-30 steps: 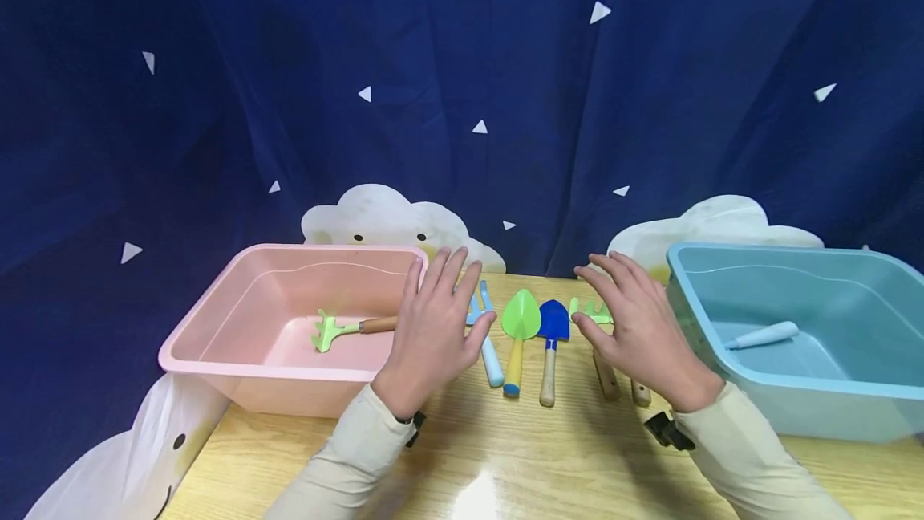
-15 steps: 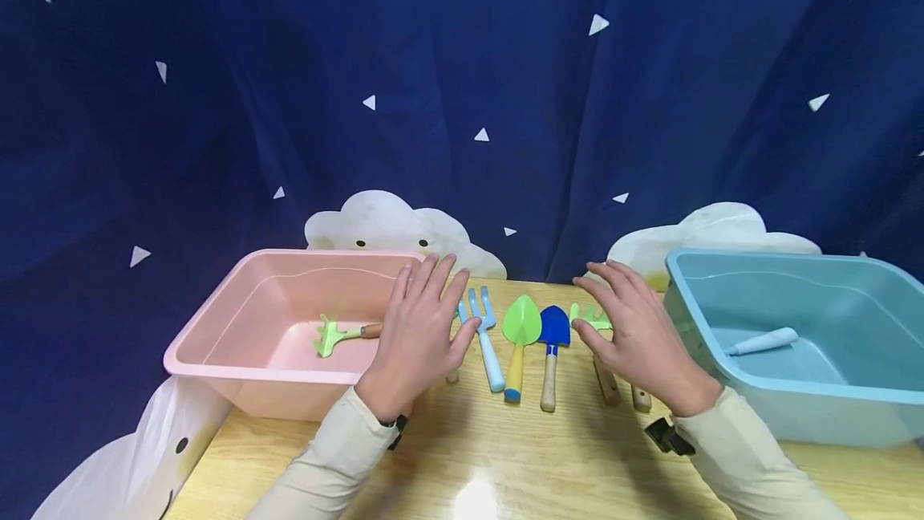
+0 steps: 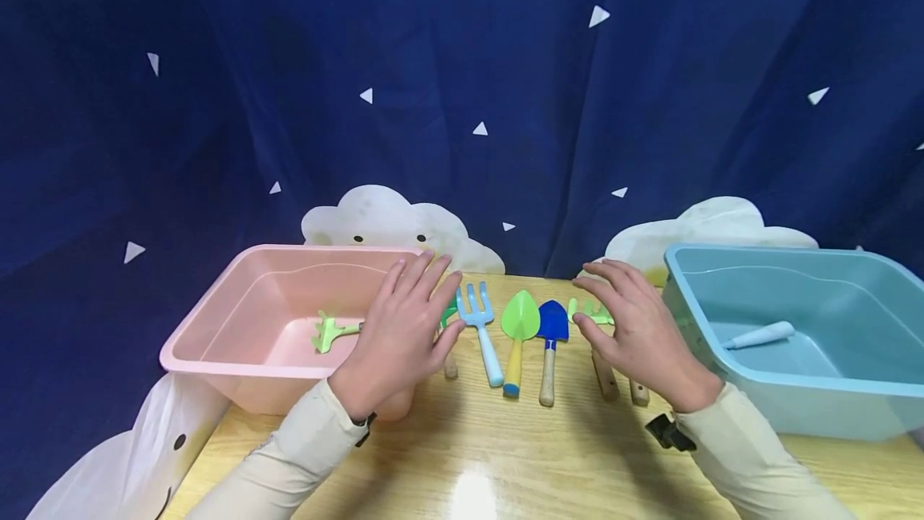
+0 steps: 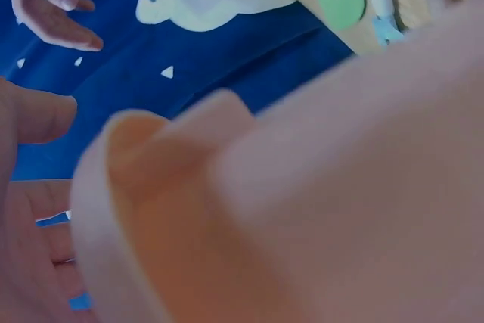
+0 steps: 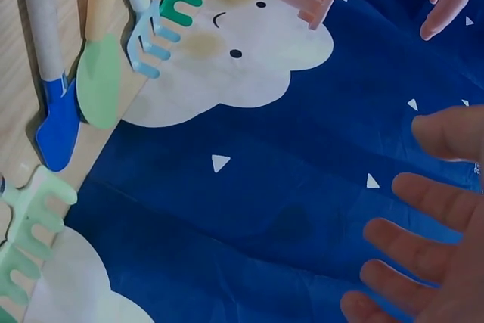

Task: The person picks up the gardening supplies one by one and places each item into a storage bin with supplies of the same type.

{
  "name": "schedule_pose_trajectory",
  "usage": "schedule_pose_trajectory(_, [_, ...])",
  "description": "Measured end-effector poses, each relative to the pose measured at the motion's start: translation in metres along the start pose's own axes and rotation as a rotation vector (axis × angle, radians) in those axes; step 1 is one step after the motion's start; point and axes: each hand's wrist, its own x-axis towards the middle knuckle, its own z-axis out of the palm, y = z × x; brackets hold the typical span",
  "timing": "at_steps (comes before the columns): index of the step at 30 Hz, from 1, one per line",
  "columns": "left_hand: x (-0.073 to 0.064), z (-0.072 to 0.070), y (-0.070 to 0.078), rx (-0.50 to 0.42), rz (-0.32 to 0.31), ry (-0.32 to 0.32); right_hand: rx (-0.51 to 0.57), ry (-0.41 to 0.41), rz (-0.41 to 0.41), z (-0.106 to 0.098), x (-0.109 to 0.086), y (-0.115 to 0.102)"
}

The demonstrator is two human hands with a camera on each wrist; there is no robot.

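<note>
In head view, finding bright light; noting white glare on the tabletop (image 3: 472, 496) at 6 o'clock, soft shadows near 5 and 7. In left wrist view, reading dim; blurring the close pink tub (image 4: 363, 187) toward 4 o'clock. In right wrist view, reading dim; seeing narrow shadows beside tool handles (image 5: 41, 20) at 10 o'clock.

The left bin (image 3: 238, 368) is pink, the right bin (image 3: 823, 412) dusty teal. Fork (image 3: 488, 350) pale blue; trowel (image 3: 520, 318) lime, yellow-handled; spade (image 3: 553, 322) royal blue. Far curtain (image 3: 433, 46) navy, scattered with white triangles; table (image 3: 534, 456) honey-coloured, wood-grained.
</note>
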Motion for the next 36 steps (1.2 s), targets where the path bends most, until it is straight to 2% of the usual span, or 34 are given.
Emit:
schedule_pose_trajectory(8, [-0.011, -0.004, -0.018, 0.020, 0.031, -0.055, -0.005, -0.055, -0.016, 0.000, 0.000, 0.002])
schedule_pose_trajectory(18, [-0.027, -0.017, -0.040, 0.013, 0.046, -0.032, -0.010, -0.072, -0.048, 0.006, 0.001, 0.003])
schedule_pose_trajectory(24, [-0.036, -0.025, -0.050, 0.002, 0.009, -0.055, 0.011, -0.155, 0.007, 0.009, 0.002, -0.001])
schedule_pose_trajectory(30, [-0.042, -0.029, -0.060, -0.023, -0.021, -0.080, 0.025, -0.215, 0.021, 0.013, 0.005, -0.007])
schedule_pose_trajectory(36, [-0.049, -0.036, -0.070, -0.050, -0.050, -0.052, 0.044, -0.260, 0.039, 0.017, 0.009, -0.012])
